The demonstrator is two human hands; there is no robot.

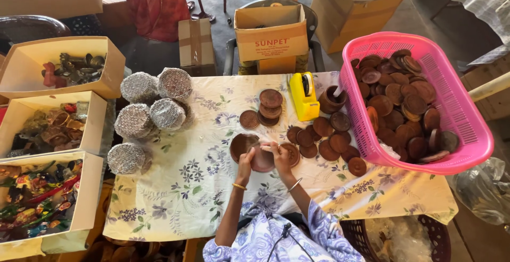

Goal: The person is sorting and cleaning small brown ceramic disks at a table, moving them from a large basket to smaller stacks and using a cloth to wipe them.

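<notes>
I am logging: left hand [245, 161] and right hand [279, 153] both gripping a round brown clay lid [262, 160], seemingly one piece, over the floral tablecloth [202, 187]. Loose clay discs [324, 144] are lying just right of it; a pink basket [457, 113] is holding more; a yellow tape dispenser [304, 95] is standing behind.

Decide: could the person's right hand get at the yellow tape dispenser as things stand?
Probably yes. The right hand holds a brown disc, but the tape dispenser stands just beyond it, with only flat discs lying between.
</notes>
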